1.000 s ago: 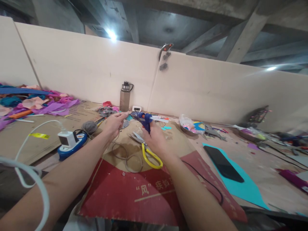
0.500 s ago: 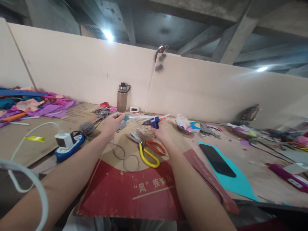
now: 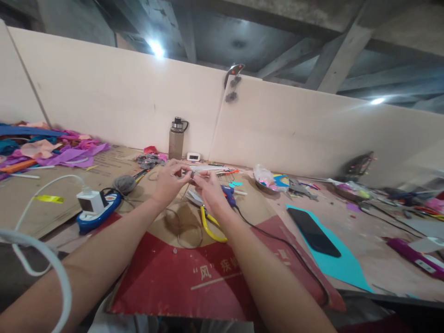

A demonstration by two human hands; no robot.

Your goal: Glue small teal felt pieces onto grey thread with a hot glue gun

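Note:
My left hand (image 3: 172, 180) and my right hand (image 3: 208, 187) meet above the cardboard, fingertips pinched around a small dark grey piece (image 3: 192, 175) too small to make out well. Grey yarn (image 3: 178, 222) trails below them onto the cardboard (image 3: 149, 286). Partly under my right forearm lie scissors with a yellow handle (image 3: 208, 226). A blue glue gun (image 3: 229, 194) rests just right of my right hand, its black cord running toward the front right. Small teal pieces (image 3: 236, 184) lie behind it.
A bottle (image 3: 176, 141) and a small white clock (image 3: 193, 157) stand by the partition. On the left are a blue power strip (image 3: 99, 215), a grey yarn ball (image 3: 125, 185) and coloured scraps (image 3: 69, 152). A black phone (image 3: 314, 231) lies on teal sheet at right.
My right hand has let go of the glue gun, which now lies on the cardboard. Both hands have come together at the small grey piece. The teal piece has left my left hand.

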